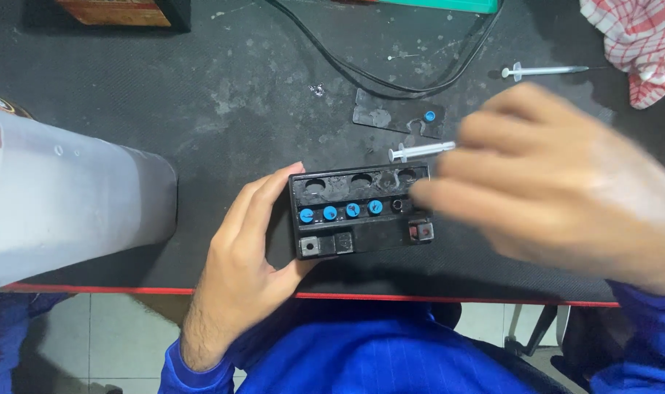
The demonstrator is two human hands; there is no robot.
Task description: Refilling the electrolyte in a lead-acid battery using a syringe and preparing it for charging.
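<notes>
**Battery steadied, syringe in the other hand**

My left hand cups the left end of the small black battery, thumb under its front corner and fingers along its side. My right hand, blurred, hovers over the battery's right end, fingers closed on a clear syringe that juts leftward from my fingertips.

The left hand is lying low in the view, palm down, its fingers curling forward and its thumb pressing in from below. The right hand is hovering higher and to the right, blurred, its fingers pointing leftward and bunched loosely together. Blue sleeves are covering both wrists.
</notes>
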